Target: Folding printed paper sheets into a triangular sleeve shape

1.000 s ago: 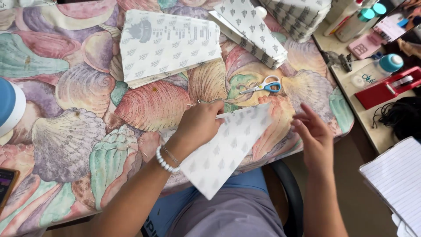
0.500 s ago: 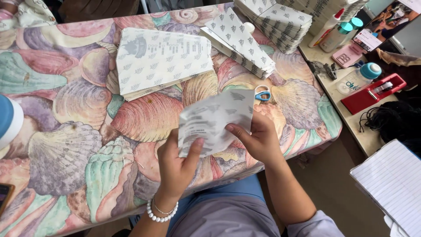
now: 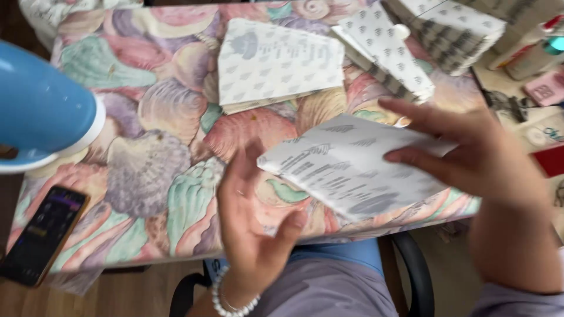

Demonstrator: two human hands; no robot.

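A folded white paper sheet with small grey marks (image 3: pixel 352 170) hovers over the near edge of the table, blurred by motion. My right hand (image 3: pixel 476 158) lies on its right part, fingers spread over the top. My left hand (image 3: pixel 252 223), with a bead bracelet on the wrist, is palm up under the sheet's left end, fingers apart and touching its lower edge. The shell-patterned tablecloth (image 3: pixel 147 158) lies beneath.
A stack of the same patterned sheets (image 3: pixel 279 61) lies at the table's far middle, more folded ones (image 3: pixel 388 47) and a pile (image 3: pixel 452 29) at the far right. A blue round object (image 3: pixel 41 111) sits left, a dark phone (image 3: pixel 44 235) near left. Bottles and boxes crowd a side surface right.
The sheet has swung right and flattened out. My right hand went from gripping its lower edge to resting on top. The scissors are no longer visible. The view shifted left.
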